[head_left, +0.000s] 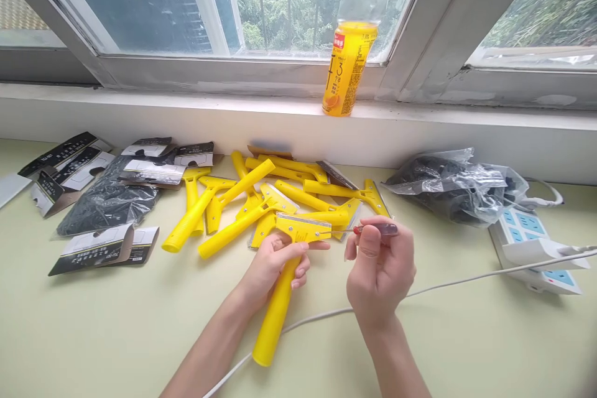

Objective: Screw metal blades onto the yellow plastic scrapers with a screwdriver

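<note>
The left hand (273,261) is closing its fingers round the neck of a yellow scraper (277,311), holding it above the worktop (116,336) with its handle slanting down toward the person. The right hand (382,267) is gripping a small screwdriver (385,230) between thumb and fingers, its shaft pointing at the right-hand screw on the scraper's head; whether the tip is seating in the screw is hard to tell. Just beyond, more yellow scrapers (236,229) are lying in a heap.
</note>
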The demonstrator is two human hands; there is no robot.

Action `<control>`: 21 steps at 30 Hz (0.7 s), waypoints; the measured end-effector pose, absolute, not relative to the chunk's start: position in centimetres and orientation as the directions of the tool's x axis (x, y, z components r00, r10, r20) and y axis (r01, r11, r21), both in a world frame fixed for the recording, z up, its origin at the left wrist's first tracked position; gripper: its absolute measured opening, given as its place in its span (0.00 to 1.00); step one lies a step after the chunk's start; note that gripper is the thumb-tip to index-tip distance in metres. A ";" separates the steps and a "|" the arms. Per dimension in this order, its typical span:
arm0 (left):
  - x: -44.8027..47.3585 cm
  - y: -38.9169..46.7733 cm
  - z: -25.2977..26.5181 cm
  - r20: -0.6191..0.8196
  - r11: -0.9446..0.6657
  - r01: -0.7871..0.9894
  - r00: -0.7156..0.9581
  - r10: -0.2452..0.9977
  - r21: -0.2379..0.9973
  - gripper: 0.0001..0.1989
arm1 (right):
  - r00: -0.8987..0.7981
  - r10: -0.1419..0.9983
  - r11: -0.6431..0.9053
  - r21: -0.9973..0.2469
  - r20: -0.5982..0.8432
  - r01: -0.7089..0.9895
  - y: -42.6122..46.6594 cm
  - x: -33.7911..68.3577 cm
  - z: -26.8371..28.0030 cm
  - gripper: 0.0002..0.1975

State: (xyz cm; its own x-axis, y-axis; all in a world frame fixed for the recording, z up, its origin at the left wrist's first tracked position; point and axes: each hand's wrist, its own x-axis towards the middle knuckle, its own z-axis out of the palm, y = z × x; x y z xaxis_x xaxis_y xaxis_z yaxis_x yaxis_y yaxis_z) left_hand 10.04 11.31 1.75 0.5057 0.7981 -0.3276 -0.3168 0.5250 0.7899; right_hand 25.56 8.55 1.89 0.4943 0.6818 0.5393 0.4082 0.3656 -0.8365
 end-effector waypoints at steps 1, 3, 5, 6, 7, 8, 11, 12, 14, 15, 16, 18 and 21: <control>10.0 11.3 1.8 -0.330 0.528 -0.315 0.508 0.796 0.789 0.21 | 0.500 0.679 0.366 -0.838 0.538 0.404 8.6 25.6 1.9 0.03; 10.0 11.3 1.9 -0.328 0.525 -0.311 0.508 0.796 0.792 0.21 | 0.484 0.710 0.346 -0.852 0.511 0.393 8.6 25.6 1.8 0.03; 10.0 11.3 2.0 -0.331 0.525 -0.305 0.507 0.796 0.795 0.20 | 0.464 0.743 0.312 -0.863 0.482 0.398 8.6 25.6 1.6 0.04; 10.0 11.3 2.0 -0.334 0.527 -0.303 0.508 0.794 0.794 0.20 | 0.463 0.744 0.305 -0.862 0.481 0.406 8.6 25.6 1.5 0.05; 10.0 11.3 2.0 -0.337 0.531 -0.302 0.509 0.792 0.791 0.20 | 0.470 0.735 0.305 -0.857 0.489 0.415 8.6 25.6 1.5 0.05; 9.9 11.3 1.9 -0.340 0.534 -0.303 0.510 0.791 0.789 0.20 | 0.480 0.718 0.312 -0.850 0.504 0.425 8.5 25.6 1.4 0.05; 9.8 11.4 1.9 -0.344 0.536 -0.312 0.501 0.794 0.784 0.19 | 0.540 0.642 0.352 -0.835 0.545 0.424 8.6 25.7 1.7 0.06; 9.8 11.5 1.9 -0.350 0.540 -0.311 0.498 0.793 0.782 0.18 | 0.572 0.611 0.359 -0.836 0.547 0.415 8.7 25.8 1.9 0.07; 9.7 11.6 1.9 -0.367 0.555 -0.306 0.498 0.786 0.773 0.17 | 0.639 0.557 0.342 -0.847 0.531 0.406 9.0 26.4 2.2 0.09; 9.7 11.6 1.9 -0.377 0.566 -0.305 0.500 0.780 0.766 0.17 | 0.670 0.539 0.312 -0.860 0.510 0.403 9.1 26.7 2.4 0.11; 9.6 11.7 1.9 -0.385 0.575 -0.307 0.501 0.775 0.759 0.17 | 0.697 0.529 0.270 -0.875 0.484 0.402 9.3 27.2 2.5 0.12; 9.6 11.8 2.0 -0.393 0.585 -0.319 0.498 0.773 0.746 0.15 | 0.736 0.524 0.180 -0.901 0.428 0.395 9.4 28.1 2.6 0.14; 9.6 11.9 2.0 -0.392 0.587 -0.331 0.497 0.774 0.739 0.14 | 0.756 0.551 0.083 -0.925 0.353 0.371 9.4 29.0 2.6 0.15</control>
State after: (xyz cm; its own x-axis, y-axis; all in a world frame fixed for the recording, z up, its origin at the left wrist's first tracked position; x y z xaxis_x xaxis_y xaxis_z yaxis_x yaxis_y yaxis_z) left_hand 9.58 11.89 1.99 0.4966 0.7742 -0.3923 -0.3307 0.5867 0.7392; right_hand 29.05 9.43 2.58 0.7560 0.5512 0.3531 0.3713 0.0833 -0.9248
